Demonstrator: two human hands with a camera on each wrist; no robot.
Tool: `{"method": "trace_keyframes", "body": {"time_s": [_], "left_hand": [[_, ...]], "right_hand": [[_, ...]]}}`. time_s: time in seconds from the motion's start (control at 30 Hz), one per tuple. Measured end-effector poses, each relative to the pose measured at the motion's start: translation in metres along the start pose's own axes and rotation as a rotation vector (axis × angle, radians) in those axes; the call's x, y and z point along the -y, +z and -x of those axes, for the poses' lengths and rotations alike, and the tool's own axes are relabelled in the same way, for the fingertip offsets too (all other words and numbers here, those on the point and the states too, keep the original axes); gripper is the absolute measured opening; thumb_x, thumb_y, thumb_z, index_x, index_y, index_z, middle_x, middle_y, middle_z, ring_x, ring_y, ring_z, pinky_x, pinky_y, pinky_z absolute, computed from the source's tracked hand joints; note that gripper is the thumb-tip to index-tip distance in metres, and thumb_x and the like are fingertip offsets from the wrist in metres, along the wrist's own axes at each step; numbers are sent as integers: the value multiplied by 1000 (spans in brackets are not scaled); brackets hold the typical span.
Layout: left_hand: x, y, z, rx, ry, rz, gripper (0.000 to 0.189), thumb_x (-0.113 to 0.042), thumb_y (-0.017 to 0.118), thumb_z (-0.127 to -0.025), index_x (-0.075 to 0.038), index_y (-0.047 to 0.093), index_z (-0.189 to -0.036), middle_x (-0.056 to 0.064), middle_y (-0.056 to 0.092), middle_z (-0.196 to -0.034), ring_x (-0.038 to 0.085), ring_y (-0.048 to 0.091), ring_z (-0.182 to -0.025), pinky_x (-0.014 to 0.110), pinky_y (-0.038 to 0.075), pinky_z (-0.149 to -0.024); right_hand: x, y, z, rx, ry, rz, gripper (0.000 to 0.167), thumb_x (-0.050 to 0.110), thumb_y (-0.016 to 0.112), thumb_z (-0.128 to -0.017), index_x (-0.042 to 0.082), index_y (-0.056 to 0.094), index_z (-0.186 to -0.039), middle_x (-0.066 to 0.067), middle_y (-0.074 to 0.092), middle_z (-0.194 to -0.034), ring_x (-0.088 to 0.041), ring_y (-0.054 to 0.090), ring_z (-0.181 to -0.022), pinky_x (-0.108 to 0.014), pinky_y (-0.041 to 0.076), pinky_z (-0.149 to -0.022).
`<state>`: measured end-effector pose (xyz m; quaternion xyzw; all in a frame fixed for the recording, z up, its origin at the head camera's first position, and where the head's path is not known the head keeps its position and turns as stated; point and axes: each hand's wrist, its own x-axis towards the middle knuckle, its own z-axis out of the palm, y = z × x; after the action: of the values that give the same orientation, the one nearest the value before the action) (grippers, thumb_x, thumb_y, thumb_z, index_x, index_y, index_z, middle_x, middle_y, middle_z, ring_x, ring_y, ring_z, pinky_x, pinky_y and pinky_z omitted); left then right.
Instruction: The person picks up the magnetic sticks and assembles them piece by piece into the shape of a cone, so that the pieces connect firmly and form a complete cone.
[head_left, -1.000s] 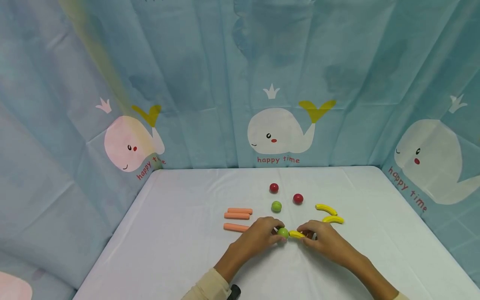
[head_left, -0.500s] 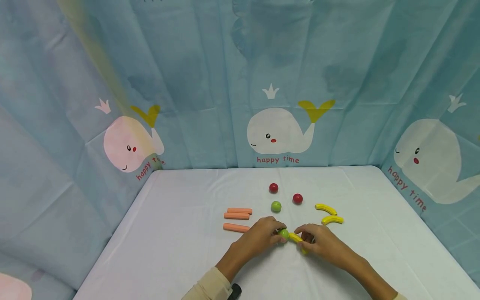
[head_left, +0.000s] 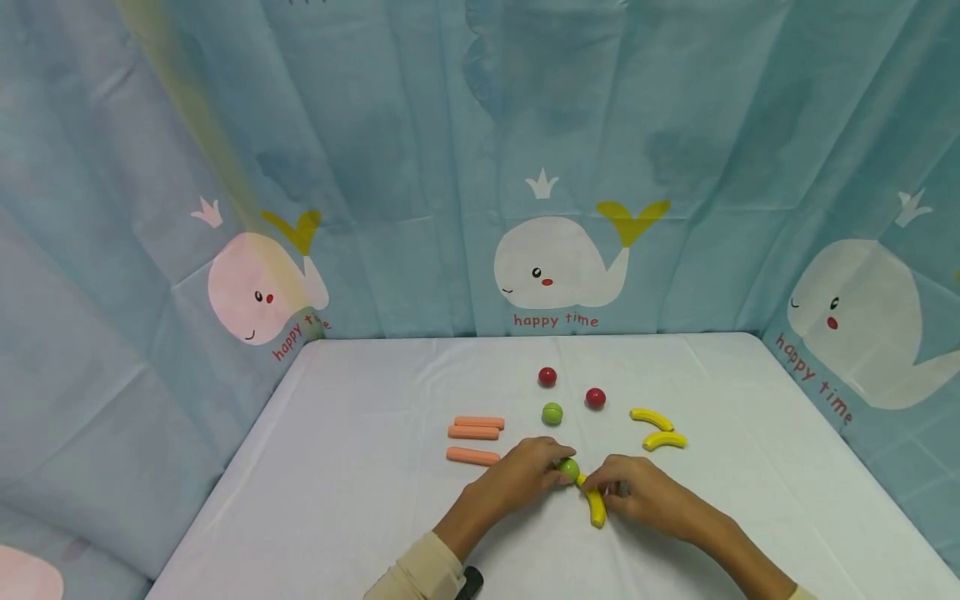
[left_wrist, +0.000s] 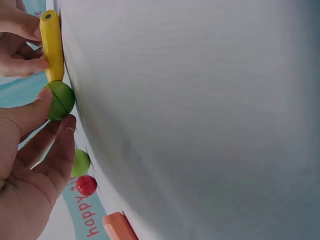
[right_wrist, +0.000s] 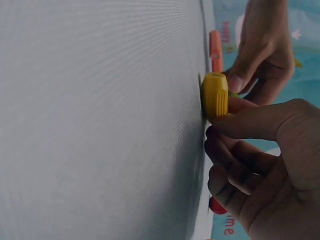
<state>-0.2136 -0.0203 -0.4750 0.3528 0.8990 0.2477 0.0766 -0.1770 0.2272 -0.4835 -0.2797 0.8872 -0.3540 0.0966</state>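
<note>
In the head view my left hand (head_left: 521, 473) pinches a glossy green ball (head_left: 570, 471) on the white table between thumb and fingers. A seam line runs across the ball (left_wrist: 62, 102) in the left wrist view. Against the ball's right side lies one end of a small yellow toy banana (head_left: 596, 510), which curves down toward the person. My right hand (head_left: 651, 492) pinches the banana near its upper part with thumb and forefinger. The right wrist view shows the banana's blunt near end (right_wrist: 215, 92), the thumb just beside it; the ball is mostly hidden there.
Behind the hands are another green ball (head_left: 552, 413) and two red balls (head_left: 547, 377) (head_left: 596, 398). Two more toy bananas (head_left: 652, 419) (head_left: 664, 440) lie right. Three orange sticks (head_left: 472, 456) (head_left: 473, 432) (head_left: 480, 422) lie left. A blue whale-print curtain (head_left: 397, 250) surrounds the table.
The banana has swung round from pointing sideways to pointing down toward the person, its upper end staying by the green ball. My right hand has shifted slightly; the left hand barely moved.
</note>
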Motion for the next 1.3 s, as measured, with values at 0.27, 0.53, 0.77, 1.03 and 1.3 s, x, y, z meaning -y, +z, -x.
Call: {"method": "trace_keyframes", "body": {"time_s": [0.27, 0.53, 0.77, 1.03, 1.3], "left_hand": [[-4, -1, 10, -52, -111, 25, 44, -31, 81, -96, -9, 68, -132, 0, 65, -117, 2, 57, -92, 18, 53, -83], [-17, 8, 14, 1, -67, -22, 33, -39, 87, -89, -11, 77, -104, -9, 59, -85, 0, 49, -75, 16, 46, -68], [-23, 15, 15, 14, -1, -85, 20, -25, 88, -89, -12, 80, -101, -12, 56, -80, -2, 46, -73, 14, 43, -66], [-19, 6, 20, 2, -56, -159, 24, -20, 86, -91, -15, 83, -114, -7, 69, -97, -1, 57, -85, 17, 51, -75], [-17, 9, 20, -94, -23, -258, 30, -37, 86, -89, -23, 83, -115, -10, 74, -101, 5, 62, -85, 24, 45, -70]], "right_hand": [[2, 2, -3, 17, 16, -11, 23, 12, 80, -94, 17, 79, -116, 16, 70, -100, -1, 60, -87, -25, 54, -80], [3, 3, -9, -163, -5, 118, 26, 5, 79, -93, 22, 75, -111, 10, 67, -105, -3, 58, -87, -23, 55, -78], [5, 4, -18, -184, -40, 246, 43, -1, 73, -96, 16, 72, -135, 1, 65, -135, -24, 63, -123, -49, 55, -104], [2, -2, -17, -152, 8, 190, 31, 13, 81, -94, 13, 76, -125, 10, 69, -118, -14, 65, -109, -38, 58, -98], [0, 0, -13, -132, -21, 62, 32, 24, 85, -91, 9, 76, -118, 9, 68, -104, 1, 60, -87, -23, 56, -77]]}}
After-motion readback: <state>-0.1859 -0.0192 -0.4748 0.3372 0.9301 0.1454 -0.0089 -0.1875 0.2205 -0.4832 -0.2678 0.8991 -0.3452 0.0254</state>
